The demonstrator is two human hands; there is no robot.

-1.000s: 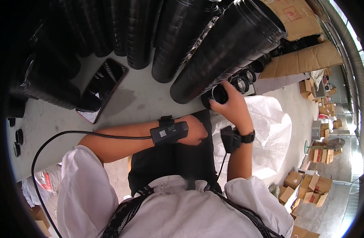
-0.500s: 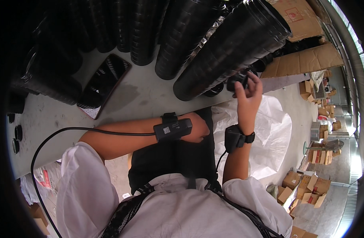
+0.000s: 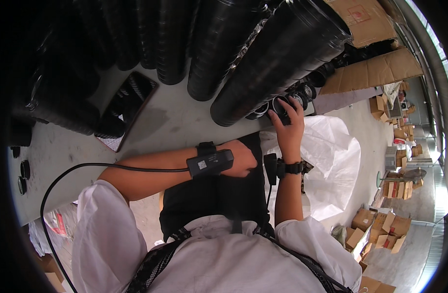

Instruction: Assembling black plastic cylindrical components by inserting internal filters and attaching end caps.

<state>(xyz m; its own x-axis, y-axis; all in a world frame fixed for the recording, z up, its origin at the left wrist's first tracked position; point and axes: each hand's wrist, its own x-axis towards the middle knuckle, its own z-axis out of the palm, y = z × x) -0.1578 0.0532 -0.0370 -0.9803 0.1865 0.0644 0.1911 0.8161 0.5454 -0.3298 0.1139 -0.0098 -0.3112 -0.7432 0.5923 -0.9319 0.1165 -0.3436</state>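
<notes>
The right hand (image 3: 288,128) is at the table's edge, its thumb and fingers apart and curved about a black ring (image 3: 278,104); whether they press on it firmly or only touch it, I cannot tell. The left hand (image 3: 239,159) rests above the dark trousers (image 3: 214,198) with its fingers folded in, and nothing shows in it, though the palm is hidden. The ring sits on the near corner of the table (image 3: 160,115), just beside the lower side of a long black column (image 3: 277,63), with more rings (image 3: 304,92) crowded behind it toward the carton (image 3: 370,73). The main risk, as I judge it, is a knock: the fingers work so close to the column that a raised knuckle could push it and set it rolling or toppling, since it looks tilted, though the wide lens may exaggerate that. The ring could also slip off the corner if only the fingertips bear on it, and it might then drop toward the white sack (image 3: 326,161) beside the table. A careless drag could scatter the neighbouring rings, because they lie so tightly together. On the left, the cable (image 3: 111,165) loops from the wrist box (image 3: 210,163) over the forearm; were that arm to swing out, it might catch the phone (image 3: 126,110) or the loose caps (image 3: 24,170) near the table's left end.
</notes>
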